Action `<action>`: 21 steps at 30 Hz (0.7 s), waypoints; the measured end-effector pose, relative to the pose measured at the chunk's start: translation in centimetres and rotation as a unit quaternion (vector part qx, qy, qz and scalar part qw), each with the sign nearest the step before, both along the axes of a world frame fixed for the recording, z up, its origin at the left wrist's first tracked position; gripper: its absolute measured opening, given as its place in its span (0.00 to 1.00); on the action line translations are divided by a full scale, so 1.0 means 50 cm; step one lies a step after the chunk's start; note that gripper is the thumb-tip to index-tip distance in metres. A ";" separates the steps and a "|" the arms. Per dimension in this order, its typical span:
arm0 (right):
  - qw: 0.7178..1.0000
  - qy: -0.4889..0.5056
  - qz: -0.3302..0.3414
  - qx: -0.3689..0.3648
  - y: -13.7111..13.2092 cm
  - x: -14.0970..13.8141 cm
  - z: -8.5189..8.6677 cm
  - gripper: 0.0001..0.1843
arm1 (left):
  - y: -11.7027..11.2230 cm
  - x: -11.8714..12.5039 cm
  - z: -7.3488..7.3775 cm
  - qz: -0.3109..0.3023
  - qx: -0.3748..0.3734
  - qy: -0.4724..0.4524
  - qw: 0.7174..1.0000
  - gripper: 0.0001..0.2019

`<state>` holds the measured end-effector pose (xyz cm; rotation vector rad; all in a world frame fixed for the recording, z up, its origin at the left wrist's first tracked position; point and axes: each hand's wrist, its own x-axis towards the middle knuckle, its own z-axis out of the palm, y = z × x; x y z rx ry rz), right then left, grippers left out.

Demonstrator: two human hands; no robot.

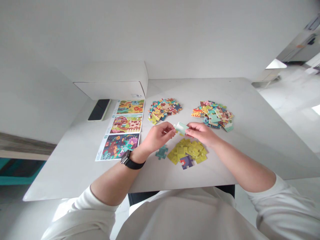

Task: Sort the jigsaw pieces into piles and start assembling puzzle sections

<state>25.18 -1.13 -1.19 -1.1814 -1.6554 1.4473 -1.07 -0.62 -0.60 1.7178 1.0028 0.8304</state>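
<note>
Over the table, a pale green puzzle piece (182, 128) is held up between my two hands. My right hand (202, 134) pinches its right end between thumb and fingers. At the left end, the fingertips of my left hand (160, 136) are closed on its edge. Just below lies a pile of puzzle pieces showing yellow-green faces (180, 150), with a purple and red piece (186, 162) at its near side. A single teal piece (161, 152) rests left of that pile, close to my left wrist. A bit of red and yellow shows beneath the held piece.
Two mixed heaps of colourful pieces lie farther back, a left heap (165, 108) and a right heap (212, 115). A sheet with three printed pictures (126, 124) lies left, beside a phone (99, 110). Behind them stands a white box (110, 89) against the wall.
</note>
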 end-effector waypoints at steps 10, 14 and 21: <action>0.999 -0.012 0.030 0.037 -0.002 -0.005 0.003 0.18 | -0.005 0.005 0.002 -0.043 -0.066 0.021 0.997 0.18; 0.996 0.012 -0.070 0.048 0.029 0.044 0.014 0.19 | 0.004 -0.008 0.009 -0.013 -0.025 0.036 0.999 0.20; 0.915 -0.024 -0.395 0.084 0.101 0.235 0.058 0.17 | 0.026 -0.046 0.018 0.036 0.035 0.147 0.988 0.18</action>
